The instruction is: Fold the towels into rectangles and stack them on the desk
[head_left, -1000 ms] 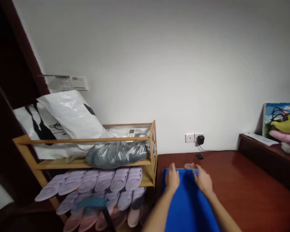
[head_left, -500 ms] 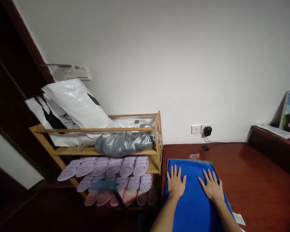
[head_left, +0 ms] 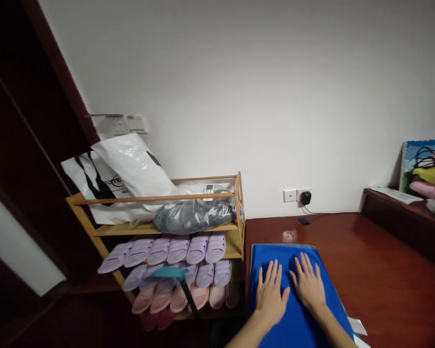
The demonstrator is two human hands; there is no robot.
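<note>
Flat on the reddish-brown wooden table top point(head_left: 377, 280) lies a folded blue cloth point(head_left: 293, 319), with a greyish edge along its far side and a white tag point(head_left: 357, 326) poking out at the right. My left hand point(head_left: 270, 295) rests palm down on the left part of the cloth, its fingers stretched out. To the right of it, my right hand point(head_left: 310, 285) also lies flat on the cloth, fingers extended and pointing away from me. Neither hand grips anything.
Left of the table stands a wooden shoe rack point(head_left: 105, 229) with several lilac slippers point(head_left: 197, 249), pink ones below, white bags point(head_left: 130, 164) and a plastic-wrapped dark bundle point(head_left: 195, 217). A black plug point(head_left: 305, 197) sits in the wall. A raised ledge point(head_left: 395, 205) is at right.
My two hands have moved closer together over the blue cloth, both staying flat on it. The view has shifted slightly, so more of the ledge at right shows.
</note>
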